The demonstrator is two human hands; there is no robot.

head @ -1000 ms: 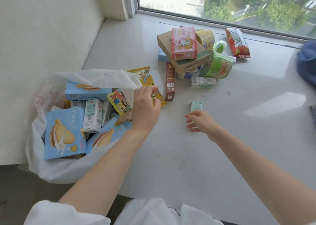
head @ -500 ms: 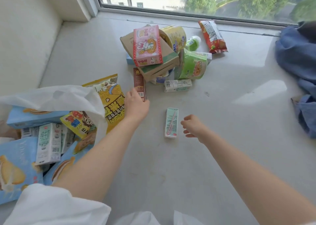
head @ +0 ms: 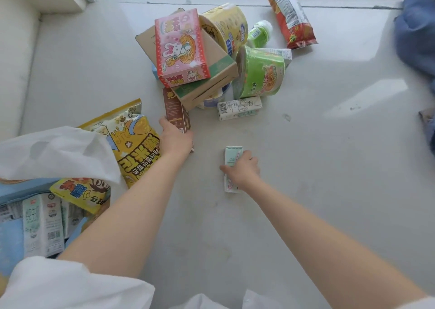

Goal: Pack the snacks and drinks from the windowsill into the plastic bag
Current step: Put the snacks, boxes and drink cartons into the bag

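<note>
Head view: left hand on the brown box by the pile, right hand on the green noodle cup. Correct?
Not quite. The head view shows the right hand on the small mint drink carton lying alone on the sill, not on the green noodle cup, which sits untouched in the pile. The left hand is on the brown box as stated.

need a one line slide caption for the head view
Left hand grips a brown snack box while right hand grasps a pale green drink carton on the windowsill.
</note>
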